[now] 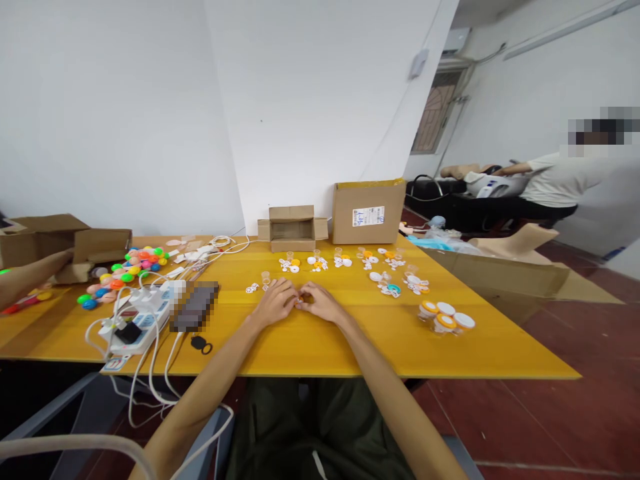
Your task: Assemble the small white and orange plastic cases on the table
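Yellow worktable (pixel 500 353): items lying about.
Open cardboard box (pixel 293 230) beside a larger carton (pixel 369 213) at the far edge; coloured balls (pixel 127 270) and power strip (pixel 143 323) left; lidded jars (pixel 447 317) right.

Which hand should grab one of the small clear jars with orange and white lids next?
Right, probably. The right hand lies nearer the small clear jars, with bare yellow tabletop between; the left hand would cross it.

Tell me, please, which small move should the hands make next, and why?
Probably pinch the tiny piece firmly: left hand and right hand meet over it on the table, and loose white and orange parts lie just ahead.
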Tool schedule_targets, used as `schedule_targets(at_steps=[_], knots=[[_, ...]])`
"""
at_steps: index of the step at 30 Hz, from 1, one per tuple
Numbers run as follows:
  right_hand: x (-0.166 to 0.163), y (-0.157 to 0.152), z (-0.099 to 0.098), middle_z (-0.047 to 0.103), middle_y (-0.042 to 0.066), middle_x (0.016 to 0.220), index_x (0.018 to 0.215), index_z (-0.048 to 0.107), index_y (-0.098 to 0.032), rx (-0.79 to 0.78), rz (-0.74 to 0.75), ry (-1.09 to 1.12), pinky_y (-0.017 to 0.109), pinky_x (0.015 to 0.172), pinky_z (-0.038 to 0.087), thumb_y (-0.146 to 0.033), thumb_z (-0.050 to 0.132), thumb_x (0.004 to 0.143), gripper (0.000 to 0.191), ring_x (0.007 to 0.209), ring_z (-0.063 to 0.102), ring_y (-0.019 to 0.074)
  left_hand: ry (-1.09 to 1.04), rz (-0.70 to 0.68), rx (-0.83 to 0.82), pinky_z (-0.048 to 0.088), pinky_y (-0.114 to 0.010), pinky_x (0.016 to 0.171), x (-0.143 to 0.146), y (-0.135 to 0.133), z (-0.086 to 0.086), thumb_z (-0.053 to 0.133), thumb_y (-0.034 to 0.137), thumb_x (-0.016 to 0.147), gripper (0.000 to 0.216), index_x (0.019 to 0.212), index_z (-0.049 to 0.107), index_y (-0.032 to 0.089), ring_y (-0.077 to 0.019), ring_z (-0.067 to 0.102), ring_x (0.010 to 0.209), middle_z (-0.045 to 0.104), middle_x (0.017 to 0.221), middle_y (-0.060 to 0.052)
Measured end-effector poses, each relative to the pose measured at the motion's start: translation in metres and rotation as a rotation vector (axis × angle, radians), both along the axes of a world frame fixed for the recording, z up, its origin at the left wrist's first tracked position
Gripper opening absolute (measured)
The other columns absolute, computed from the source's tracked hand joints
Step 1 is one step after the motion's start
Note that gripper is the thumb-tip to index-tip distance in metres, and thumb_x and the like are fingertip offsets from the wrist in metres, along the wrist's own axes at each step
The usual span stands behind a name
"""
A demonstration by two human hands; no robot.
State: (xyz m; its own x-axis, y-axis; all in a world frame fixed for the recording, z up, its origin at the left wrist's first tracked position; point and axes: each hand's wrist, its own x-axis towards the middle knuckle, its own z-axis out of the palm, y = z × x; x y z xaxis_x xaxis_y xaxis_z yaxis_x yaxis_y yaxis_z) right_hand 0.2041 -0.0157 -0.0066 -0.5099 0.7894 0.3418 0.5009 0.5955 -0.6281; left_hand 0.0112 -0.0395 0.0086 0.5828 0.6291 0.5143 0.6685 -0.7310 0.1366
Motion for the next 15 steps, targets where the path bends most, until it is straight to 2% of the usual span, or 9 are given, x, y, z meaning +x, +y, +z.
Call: schedule_targets(at_steps=[15], knots=[[-0.0007,-0.0020,0.0034,0.063,0.001,0.089,0.084,0.067,-0.022,-0.016,-0.007,-0.006,0.029,0.078,0.047,-0.022,0.073,0.078,0.009,0.082,0.059,0.0169,-0.010,-0.026,-0.037,0.042,-0.037,0.083,0.0023,-0.0010,0.0021,0.048,0.019,0.096,0.018,0.088,0.064,0.023,-0.0215,0.053,0.089,0.064,0.089,-0.004]])
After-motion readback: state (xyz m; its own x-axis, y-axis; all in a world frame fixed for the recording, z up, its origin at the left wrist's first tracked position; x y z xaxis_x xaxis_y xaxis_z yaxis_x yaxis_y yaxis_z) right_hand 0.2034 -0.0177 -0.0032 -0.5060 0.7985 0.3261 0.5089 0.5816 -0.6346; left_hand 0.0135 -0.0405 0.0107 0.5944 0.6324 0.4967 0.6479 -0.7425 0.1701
